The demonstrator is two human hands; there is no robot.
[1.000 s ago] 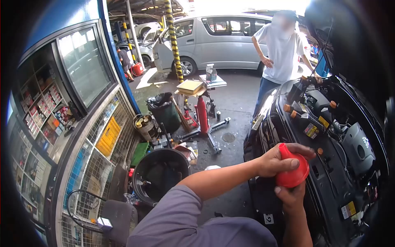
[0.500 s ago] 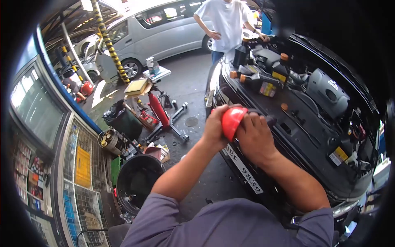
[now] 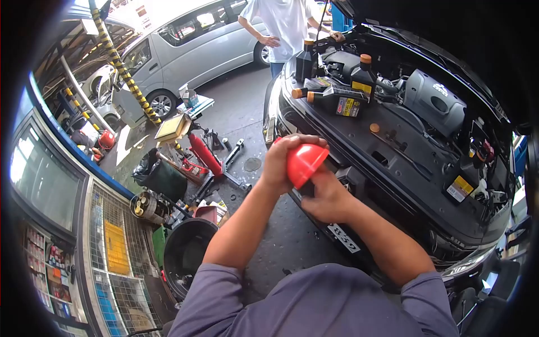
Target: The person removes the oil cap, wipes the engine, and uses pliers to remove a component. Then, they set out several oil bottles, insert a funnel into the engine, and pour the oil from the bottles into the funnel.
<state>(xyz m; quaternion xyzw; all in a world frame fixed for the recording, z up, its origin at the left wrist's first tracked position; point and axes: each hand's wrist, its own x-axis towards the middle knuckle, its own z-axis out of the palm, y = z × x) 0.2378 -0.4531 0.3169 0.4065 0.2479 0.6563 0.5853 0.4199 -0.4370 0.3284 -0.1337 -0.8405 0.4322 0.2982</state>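
A glossy red bowl-shaped piece (image 3: 305, 164), perhaps a funnel, is in front of my chest, near the car's front edge. My left hand (image 3: 275, 167) wraps around its rounded left side, fingers over the top. At its open right side, my right hand (image 3: 330, 199) is curled close against the rim. The right fingertips are partly hidden behind the red piece, and I cannot make out what they grip. Beyond my hands lies the black front cover (image 3: 359, 146) of the open engine bay, with a dipstick-like rod with an orange cap (image 3: 375, 128) on it.
Oil bottles (image 3: 348, 105) stand and lie on the car's front, with another bottle (image 3: 459, 188) farther right. A person in a white shirt (image 3: 283, 28) stands beyond. To the left are a red jack (image 3: 205, 154), a black drum (image 3: 188, 224) and a wire-mesh cabinet (image 3: 115, 253).
The red piece has tilted in my left hand. My right hand has slid from over its right side to lower at the rim and turned. The view has shifted slightly.
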